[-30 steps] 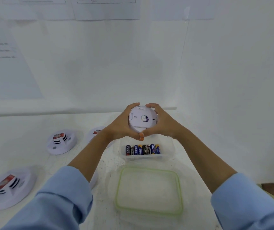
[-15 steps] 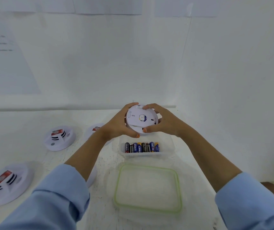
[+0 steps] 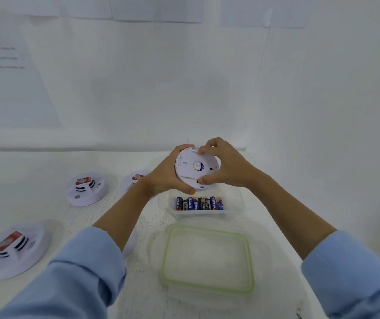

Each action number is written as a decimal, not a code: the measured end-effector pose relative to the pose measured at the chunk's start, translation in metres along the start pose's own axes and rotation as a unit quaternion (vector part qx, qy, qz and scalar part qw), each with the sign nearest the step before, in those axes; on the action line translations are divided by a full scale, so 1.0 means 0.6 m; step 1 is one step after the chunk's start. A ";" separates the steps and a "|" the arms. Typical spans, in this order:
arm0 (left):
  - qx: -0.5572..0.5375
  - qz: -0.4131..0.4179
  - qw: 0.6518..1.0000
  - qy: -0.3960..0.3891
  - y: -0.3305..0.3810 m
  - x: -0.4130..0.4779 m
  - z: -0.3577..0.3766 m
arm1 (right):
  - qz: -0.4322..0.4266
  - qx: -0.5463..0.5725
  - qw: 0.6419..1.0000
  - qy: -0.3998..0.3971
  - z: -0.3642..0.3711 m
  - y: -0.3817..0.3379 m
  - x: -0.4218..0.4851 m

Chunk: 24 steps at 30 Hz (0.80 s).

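Both hands grip the round white detector (image 3: 191, 168), held up above the clear tray (image 3: 230, 212) of batteries (image 3: 199, 203) on the worktop (image 3: 34, 176). Since half a second ago, the right hand (image 3: 228, 166) has curled its fingertips (image 3: 204, 149) onto the disc's top rim, with its thumb at the lower edge. The left hand (image 3: 163, 178) still cups the left side, its thumb underneath.

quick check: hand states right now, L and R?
Left hand: closed, gripping the left side of the white smoke detector.
Right hand: closed on the same smoke detector, fingertips at its top rim, thumb at its lower edge.
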<state>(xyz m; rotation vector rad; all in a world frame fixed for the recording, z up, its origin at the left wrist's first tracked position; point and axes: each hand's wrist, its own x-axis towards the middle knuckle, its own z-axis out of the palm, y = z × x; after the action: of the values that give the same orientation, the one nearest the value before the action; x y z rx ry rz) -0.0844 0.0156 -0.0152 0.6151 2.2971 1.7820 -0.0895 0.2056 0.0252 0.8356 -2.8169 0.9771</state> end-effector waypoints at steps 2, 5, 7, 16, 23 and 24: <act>-0.004 0.003 1.000 0.001 -0.002 -0.002 0.001 | -0.017 -0.027 0.999 -0.007 -0.002 0.000 0.002; -0.002 0.006 1.000 -0.001 -0.003 -0.002 0.001 | -0.032 -0.079 0.996 -0.020 -0.007 0.001 0.006; -0.002 0.006 1.000 -0.001 -0.004 -0.001 0.000 | -0.041 -0.107 0.993 -0.025 -0.009 0.001 0.008; -0.007 0.004 1.000 0.007 -0.001 0.003 -0.006 | -0.046 -0.170 0.984 -0.002 -0.028 0.005 0.003; -0.004 0.005 1.000 0.005 0.000 0.004 -0.002 | -0.082 -0.203 0.976 -0.004 -0.025 0.001 0.005; -0.006 0.004 1.000 0.006 -0.001 0.004 -0.002 | -0.086 -0.207 0.974 -0.004 -0.024 0.000 0.004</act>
<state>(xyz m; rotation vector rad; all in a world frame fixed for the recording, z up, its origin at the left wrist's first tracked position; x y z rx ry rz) -0.0868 0.0156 -0.0150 0.6147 2.2942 1.8060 -0.0934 0.2131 0.0373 0.9973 -2.7420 0.3418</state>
